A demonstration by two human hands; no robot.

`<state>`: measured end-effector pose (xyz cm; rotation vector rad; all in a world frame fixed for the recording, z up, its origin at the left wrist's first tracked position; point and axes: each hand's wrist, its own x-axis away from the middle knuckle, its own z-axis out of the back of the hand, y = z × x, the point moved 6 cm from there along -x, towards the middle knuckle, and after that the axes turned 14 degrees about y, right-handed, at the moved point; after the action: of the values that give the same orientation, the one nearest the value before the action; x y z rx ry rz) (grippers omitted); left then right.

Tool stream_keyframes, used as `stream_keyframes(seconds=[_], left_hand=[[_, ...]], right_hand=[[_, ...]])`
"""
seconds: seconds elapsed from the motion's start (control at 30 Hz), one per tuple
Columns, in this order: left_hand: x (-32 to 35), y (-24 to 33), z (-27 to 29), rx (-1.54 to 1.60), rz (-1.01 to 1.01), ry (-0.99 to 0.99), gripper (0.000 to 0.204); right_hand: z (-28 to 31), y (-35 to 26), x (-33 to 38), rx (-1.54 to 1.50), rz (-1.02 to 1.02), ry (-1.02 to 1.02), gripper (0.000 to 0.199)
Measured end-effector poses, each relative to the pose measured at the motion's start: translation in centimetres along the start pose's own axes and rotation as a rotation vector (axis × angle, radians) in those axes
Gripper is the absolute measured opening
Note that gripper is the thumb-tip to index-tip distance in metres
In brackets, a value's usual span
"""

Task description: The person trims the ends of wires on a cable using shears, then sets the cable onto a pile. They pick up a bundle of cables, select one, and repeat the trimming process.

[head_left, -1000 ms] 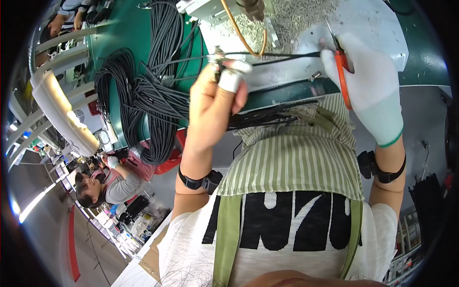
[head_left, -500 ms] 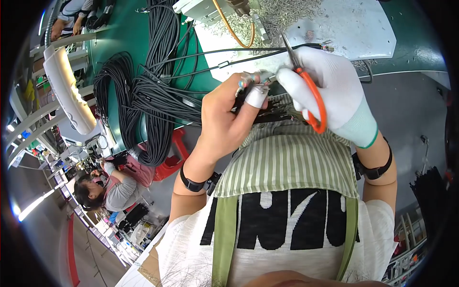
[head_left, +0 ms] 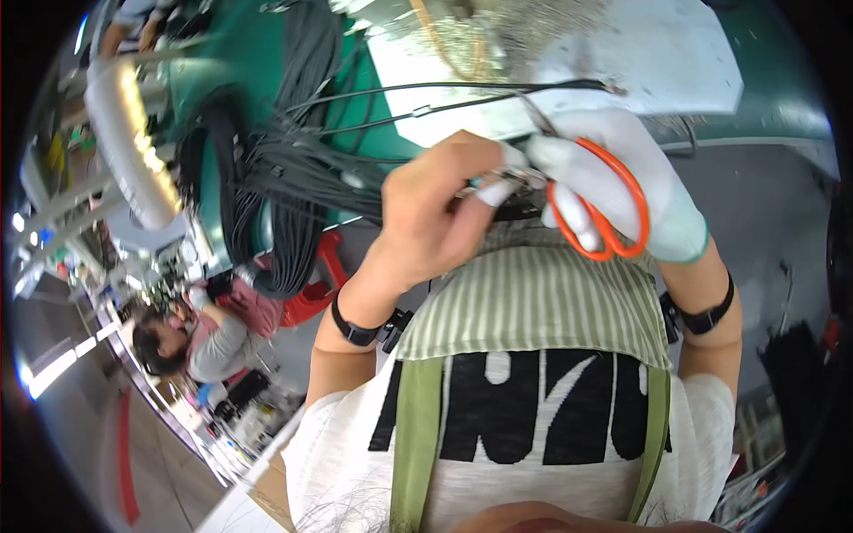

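Left hand: the bare left hand (head_left: 431, 209), with white covers on thumb and forefinger, is in front of the chest; its grip is pinched together on a cable end (head_left: 531, 179), too blurred for fine detail.
Right hand: the right hand (head_left: 613, 184), in a white glove, has its grip closed around the scissors (head_left: 633, 181), fingers through the orange handles; its fingertips meet the left hand's at the cable end.
Scissor blades: metal, slanting up and away from the body toward the left; whether they stand apart, I cannot tell.
Cable end: between the two hands, just above the green-striped apron (head_left: 533, 302).
Black cables: a large looped bundle (head_left: 302, 169) lies on the green tabletop (head_left: 249, 53), left of the hands; thin cables (head_left: 462, 86) run from it across a white plate (head_left: 662, 67) beyond the hands.
Metal bits: a blurred scatter of small pieces (head_left: 564, 22) covers the plate's far part.
Surroundings: a lit lamp (head_left: 133, 151) at far left; below it, a co-worker (head_left: 213, 342) in grey sleeves, near a red plastic object (head_left: 329, 258).
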<state>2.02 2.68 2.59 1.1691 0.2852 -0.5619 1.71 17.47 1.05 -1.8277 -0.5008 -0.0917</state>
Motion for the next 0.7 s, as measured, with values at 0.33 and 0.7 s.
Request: stream_keyframes(seconds=[0.33, 0.7], left_hand=[[0.6, -0.5, -1.6, 0.49, 0.554, 0.057, 0.025], [-1.9, 1.0, 0.1, 0.023, 0.652, 0.142, 0.028]], right_hand=[[-0.3, -2.0, 4.3, 1.027, 1.111, 0.273, 0.019], [-1.3, -6.6, 2.7, 1.284, 0.895, 0.346, 0.028]])
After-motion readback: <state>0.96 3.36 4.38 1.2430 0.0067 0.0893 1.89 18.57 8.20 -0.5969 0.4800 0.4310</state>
